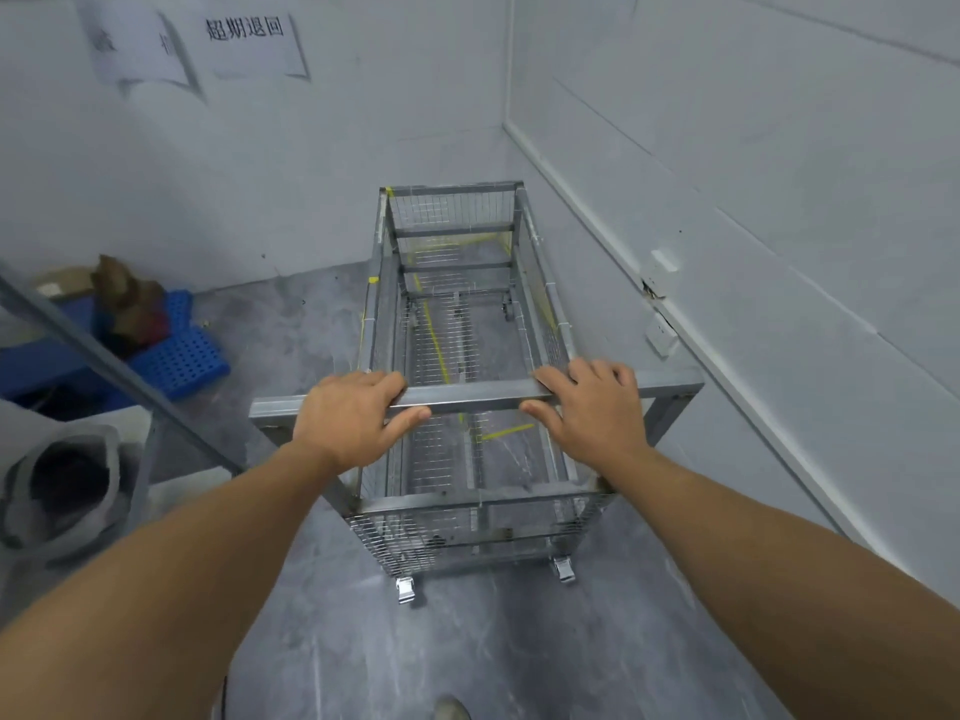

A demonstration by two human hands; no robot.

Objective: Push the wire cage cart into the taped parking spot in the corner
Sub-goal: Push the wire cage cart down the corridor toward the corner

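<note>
Hands both wrap the handle (pixel 467 396) — left hand (pixel 349 414) and right hand (pixel 597 407) set apart. I see the cart (pixel 457 356) near the corner, over the yellow tape (pixel 435 335). Empty steel mesh — I judge it stiff, light-rolling; the handle is the place to hold it.

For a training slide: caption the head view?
Both hands, left and right, grip the handle bar of the cart over yellow tape near the corner.

Left hand (pixel 353 418) and right hand (pixel 597 407) grip the wire cage cart's (pixel 457 314) handle bar (pixel 467 396).
</note>
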